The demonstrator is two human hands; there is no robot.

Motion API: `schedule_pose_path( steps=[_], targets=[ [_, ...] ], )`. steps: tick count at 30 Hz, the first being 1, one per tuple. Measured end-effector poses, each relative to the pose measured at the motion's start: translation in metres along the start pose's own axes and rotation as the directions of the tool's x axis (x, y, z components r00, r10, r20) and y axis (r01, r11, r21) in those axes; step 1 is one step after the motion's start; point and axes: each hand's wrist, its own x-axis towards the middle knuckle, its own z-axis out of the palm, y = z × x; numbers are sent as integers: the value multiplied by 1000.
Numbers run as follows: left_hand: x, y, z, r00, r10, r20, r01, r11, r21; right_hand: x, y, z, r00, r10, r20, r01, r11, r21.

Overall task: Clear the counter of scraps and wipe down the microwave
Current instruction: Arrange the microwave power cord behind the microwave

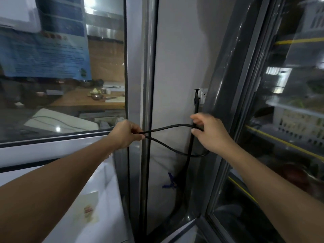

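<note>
A black power cord [168, 128] forms a loop in front of a grey wall panel [177, 67]. My left hand [125, 134] grips the cord's crossing point at the left of the loop. My right hand [208, 132] pinches the cord at the right, just below a white wall socket [201, 95] where a black plug sits. The cord runs on downward from the socket along the wall. The white top of an appliance [98, 207] lies below my left arm, with a paper label on it. No microwave door or cloth shows.
A glass window [61, 76] with a blue poster fills the left; a wooden counter with bowls shows behind it. A glass-door fridge [280, 120] with crates stands at the right. A blue clip [171, 183] hangs low on the wall.
</note>
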Motion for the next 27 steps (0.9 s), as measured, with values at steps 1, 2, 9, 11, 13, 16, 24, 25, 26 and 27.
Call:
schedule_pose_path(
  steps=[1, 2, 9, 11, 13, 16, 24, 25, 26, 27],
  targets=[
    [1, 0, -1, 1000, 0, 2, 0, 1000, 9, 3, -8, 5, 997, -63, 37, 65, 997, -30],
    [2, 0, -2, 1000, 1, -1, -1, 1000, 18, 7, -16, 11, 990, -111, 91, 116, 991, -60],
    [7, -12, -10, 999, 36, -26, -35, 998, 59, 26, -34, 45, 990, -93, 106, 83, 992, 96],
    [8, -23, -12, 999, 32, -11, -32, 997, 66, 25, -28, 44, 989, -96, 109, 77, 983, 167],
    [9, -34, -12, 1000, 13, -7, -13, 998, 54, 24, -20, 48, 989, -83, 124, 56, 978, 202],
    [13, -44, -11, 1000, -1, -4, 2, 998, 68, 23, -6, 62, 991, -5, 132, -27, 970, 240],
    [21, -45, -11, 1000, -7, 1, 6, 990, 138, 23, -1, 96, 979, 26, 204, -19, 999, -34],
    [22, -44, -11, 1000, -12, -1, 12, 990, 142, 23, -7, 100, 982, -20, 189, 39, 994, -99],
    [22, -43, -11, 1000, -20, -6, 21, 989, 144, 22, -15, 105, 983, -72, 171, 93, 988, -120],
    [23, -43, -11, 999, -30, -13, 32, 989, 145, 22, -24, 110, 980, -115, 161, 134, 985, -110]
  ],
)
